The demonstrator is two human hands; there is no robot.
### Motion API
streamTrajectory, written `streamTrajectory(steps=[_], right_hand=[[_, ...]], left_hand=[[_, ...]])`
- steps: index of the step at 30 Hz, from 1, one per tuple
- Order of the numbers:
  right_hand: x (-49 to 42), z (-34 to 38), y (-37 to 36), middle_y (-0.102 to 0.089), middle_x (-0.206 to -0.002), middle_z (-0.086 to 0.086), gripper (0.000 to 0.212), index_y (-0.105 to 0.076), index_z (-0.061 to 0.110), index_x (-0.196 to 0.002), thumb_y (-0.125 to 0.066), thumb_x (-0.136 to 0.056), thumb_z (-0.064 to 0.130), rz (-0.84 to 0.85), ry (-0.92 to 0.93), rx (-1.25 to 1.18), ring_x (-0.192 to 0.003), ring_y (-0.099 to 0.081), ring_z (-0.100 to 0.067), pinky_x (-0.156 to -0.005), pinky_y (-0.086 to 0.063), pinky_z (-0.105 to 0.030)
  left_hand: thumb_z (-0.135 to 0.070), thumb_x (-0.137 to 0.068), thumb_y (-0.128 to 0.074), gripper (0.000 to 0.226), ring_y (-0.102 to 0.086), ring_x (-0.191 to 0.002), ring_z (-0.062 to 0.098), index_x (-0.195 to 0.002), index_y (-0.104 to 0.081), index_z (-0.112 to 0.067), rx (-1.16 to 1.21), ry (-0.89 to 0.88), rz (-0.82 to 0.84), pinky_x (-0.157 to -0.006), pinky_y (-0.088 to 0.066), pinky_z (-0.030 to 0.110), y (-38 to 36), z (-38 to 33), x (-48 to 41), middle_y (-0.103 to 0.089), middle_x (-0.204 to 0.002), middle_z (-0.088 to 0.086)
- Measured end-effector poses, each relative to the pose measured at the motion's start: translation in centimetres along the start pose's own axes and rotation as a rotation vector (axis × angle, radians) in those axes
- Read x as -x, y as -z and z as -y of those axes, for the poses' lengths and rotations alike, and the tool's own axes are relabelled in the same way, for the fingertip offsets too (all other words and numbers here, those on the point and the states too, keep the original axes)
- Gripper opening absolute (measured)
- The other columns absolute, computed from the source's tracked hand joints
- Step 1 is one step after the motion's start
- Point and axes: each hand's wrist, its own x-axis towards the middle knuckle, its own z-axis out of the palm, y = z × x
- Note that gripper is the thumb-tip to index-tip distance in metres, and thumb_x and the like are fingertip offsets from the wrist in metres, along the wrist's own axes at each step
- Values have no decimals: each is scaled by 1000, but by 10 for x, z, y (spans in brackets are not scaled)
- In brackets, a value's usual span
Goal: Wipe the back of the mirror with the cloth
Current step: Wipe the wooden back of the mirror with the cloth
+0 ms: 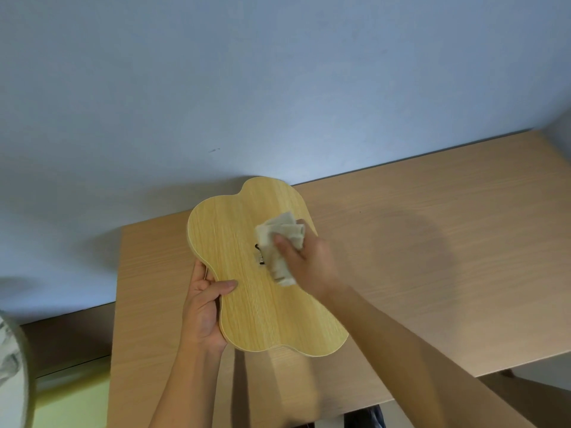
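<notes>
The mirror [247, 304] is held above the table with its wavy, light-wood back facing me. My left hand [204, 307] grips its left edge, thumb lying across the wood. My right hand [309, 257] presses a crumpled beige cloth [278, 242] against the upper middle of the back. A small dark metal hanger [258, 256] peeks out at the cloth's left edge, partly covered. The glass side is hidden.
A light wooden table [432, 257] spreads below and to the right, set against a pale blue wall [278, 88]. Its front edge runs along the lower right. A pale rounded object [12, 372] sits at the far left over a yellow-green floor [71, 406].
</notes>
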Motion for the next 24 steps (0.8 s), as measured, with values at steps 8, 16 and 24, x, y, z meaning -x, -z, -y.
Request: streamTrajectory(steps=[8,16,24], right_hand=[[-5,-61,25,-70,-79,1,42,-58,21,-97,-44,-103,60,-4,-304,318,-71,-70,-22,-63,-61,-42],[-19,-67,75,-71,-87,-2,30,-59,16,-107,-54,-103,45,-51,-357,168,-82,-72,-25,-66,-57,-39],[-27,-16,69,-75,-83,-7,35,-72,7,-104,-59,-104,40,232,-338,-745,-77,-72,-19,-72,-57,-32]], left_hand=[[16,-71,-61,79,-63,-119,36,-139,-64,-24,-44,5,-26,-101,-48,64,-5,-3,3,-69,-136,12],[19,-69,-61,82,-60,-129,41,-135,-68,-30,-74,-21,-23,-102,-49,67,-30,-7,12,-63,-146,15],[29,-74,-51,88,-73,-105,28,-139,-65,-28,-136,-88,2,-82,-63,53,-89,-9,22,-76,-124,2]])
